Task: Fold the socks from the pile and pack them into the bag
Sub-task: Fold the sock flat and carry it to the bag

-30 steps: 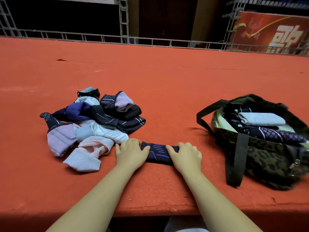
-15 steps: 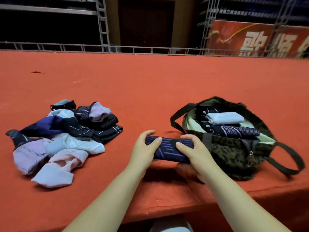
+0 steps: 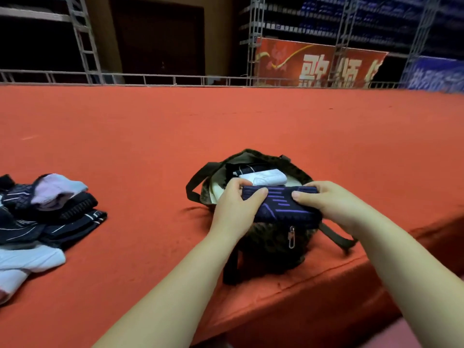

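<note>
so a second ago the folded navy sock [image 3: 281, 203] with the purple stripes was lying flat on the red-covered platform [image 3: 226, 126] near its front edge, both hands pressing down on its ends. half a second ago it was lifted and on its way right. now it's over the mouth of the bag [image 3: 273, 247], which sits close to the platform's front edge. left hand [image 3: 233, 209] has its thumb over the top of one end and fingers curled behind it, right hand [image 3: 329, 202] pinches the other end the same way, so both are gripping the sock, not loose at all.

the bag's already got a white folded sock [image 3: 263, 178] and some dark ones inside, so my read is this is the drop-in step for one more bundle. it isn't released yet, the fold is just being kept together on the way in.

the pile [image 3: 45, 217] is off toward the left edge, well apart from the bag, and there's plenty in it, so i'd say the job is maybe halfway at best.
</note>
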`<control>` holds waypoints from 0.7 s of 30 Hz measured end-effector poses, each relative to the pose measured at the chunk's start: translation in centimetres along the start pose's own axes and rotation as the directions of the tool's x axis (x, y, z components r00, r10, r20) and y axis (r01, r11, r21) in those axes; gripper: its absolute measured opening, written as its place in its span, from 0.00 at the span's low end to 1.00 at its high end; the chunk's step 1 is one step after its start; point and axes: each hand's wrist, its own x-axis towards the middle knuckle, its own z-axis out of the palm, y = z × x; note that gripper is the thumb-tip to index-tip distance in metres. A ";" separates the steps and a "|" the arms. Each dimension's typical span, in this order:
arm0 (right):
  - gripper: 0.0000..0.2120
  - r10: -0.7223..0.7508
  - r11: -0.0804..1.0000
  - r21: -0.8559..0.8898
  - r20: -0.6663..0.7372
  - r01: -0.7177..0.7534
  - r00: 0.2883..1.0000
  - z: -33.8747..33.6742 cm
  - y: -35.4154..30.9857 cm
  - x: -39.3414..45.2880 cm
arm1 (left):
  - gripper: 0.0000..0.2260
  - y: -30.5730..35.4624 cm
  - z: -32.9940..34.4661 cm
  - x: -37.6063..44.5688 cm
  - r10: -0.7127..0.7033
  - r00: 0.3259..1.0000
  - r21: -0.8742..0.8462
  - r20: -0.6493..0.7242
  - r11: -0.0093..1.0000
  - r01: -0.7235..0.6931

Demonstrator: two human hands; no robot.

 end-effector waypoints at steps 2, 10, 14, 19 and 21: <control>0.08 -0.039 0.998 -0.054 -0.063 0.036 0.997 -1.2 0.3 1.4 | 0.17 0.2 0.2 0.3 -0.016 0.999 0.085 0.031 0.996 0.013; 0.09 0.084 0.961 0.262 0.010 -0.084 0.996 -1.1 2.0 5.1 | 0.16 -1.5 1.0 -1.2 0.045 0.962 0.533 0.271 0.825 -0.189; 0.11 0.063 0.998 -0.013 0.101 -0.063 0.993 -0.9 2.1 5.6 | 0.14 -2.6 1.1 -0.9 0.022 0.881 0.642 0.473 0.676 -0.362; 0.10 0.127 0.964 -0.257 0.206 -0.071 0.970 -1.0 1.9 5.4 | 0.10 -2.4 0.9 -1.3 0.191 0.850 0.514 0.491 0.724 -0.460; 0.11 0.108 0.952 -0.304 0.222 -0.036 0.969 -1.2 2.0 5.5 | 0.12 -2.1 0.8 -1.7 0.249 0.845 0.521 0.474 0.694 -0.497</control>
